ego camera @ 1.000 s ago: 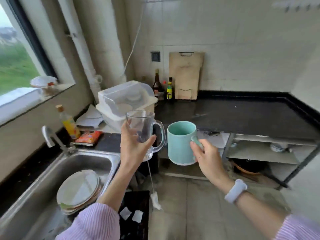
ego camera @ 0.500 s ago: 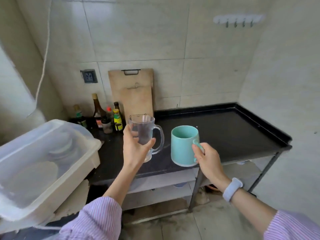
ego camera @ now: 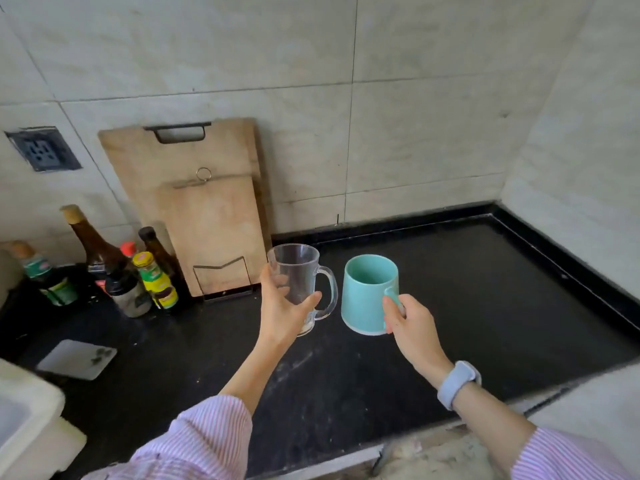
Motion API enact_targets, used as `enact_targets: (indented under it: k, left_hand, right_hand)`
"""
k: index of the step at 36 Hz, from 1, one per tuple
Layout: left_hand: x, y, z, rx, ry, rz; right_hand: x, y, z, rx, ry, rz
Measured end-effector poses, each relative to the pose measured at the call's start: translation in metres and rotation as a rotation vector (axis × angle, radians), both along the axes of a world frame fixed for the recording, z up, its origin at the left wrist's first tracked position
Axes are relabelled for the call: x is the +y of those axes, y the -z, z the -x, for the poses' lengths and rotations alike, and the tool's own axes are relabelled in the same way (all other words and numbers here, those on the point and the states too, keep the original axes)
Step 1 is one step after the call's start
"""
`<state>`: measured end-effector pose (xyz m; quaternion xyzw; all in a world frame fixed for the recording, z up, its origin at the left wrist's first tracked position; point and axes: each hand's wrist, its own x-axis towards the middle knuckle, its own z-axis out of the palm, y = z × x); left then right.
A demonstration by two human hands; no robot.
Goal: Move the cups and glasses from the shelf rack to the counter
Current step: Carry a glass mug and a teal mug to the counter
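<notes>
Your left hand [ego camera: 282, 315] was wrapped around the glass mug [ego camera: 298, 284], and your right hand [ego camera: 412, 323] gripped the teal mug [ego camera: 367, 294] by its handle at 3 o'clock of the glass. A second earlier you faced the sink; now both cups hung over the black worktop [ego camera: 467, 306], so setting them down looked next.

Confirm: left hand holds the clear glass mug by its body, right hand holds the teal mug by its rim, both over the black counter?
One error. In the head view the right hand holds the teal mug by its handle, not its rim. The rest stands: the left hand wraps the clear glass mug by its body, both over the black counter.
</notes>
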<state>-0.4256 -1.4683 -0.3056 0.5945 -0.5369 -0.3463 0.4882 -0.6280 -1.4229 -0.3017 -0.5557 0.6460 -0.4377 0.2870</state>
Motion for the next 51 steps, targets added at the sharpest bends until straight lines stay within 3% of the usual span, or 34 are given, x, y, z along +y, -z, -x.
enact_targets:
  k: [10, 20, 38, 51]
  left_hand:
    - [-0.156, 0.080, 0.041, 0.052, -0.064, -0.113]
    - [-0.243, 0.147, 0.046, -0.012, -0.113, -0.103]
    - [-0.315, 0.181, 0.052, -0.047, -0.317, -0.096]
    - [-0.318, 0.186, 0.042, -0.111, -0.239, -0.227]
  right_hand:
    - [-0.180, 0.070, 0.043, -0.028, -0.055, -0.120]
    - [-0.283, 0.137, 0.041, -0.045, -0.104, -0.161]
    - [-0.332, 0.169, 0.025, -0.192, -0.071, -0.178]
    - [-0.327, 0.171, 0.014, -0.093, 0.077, -0.139]
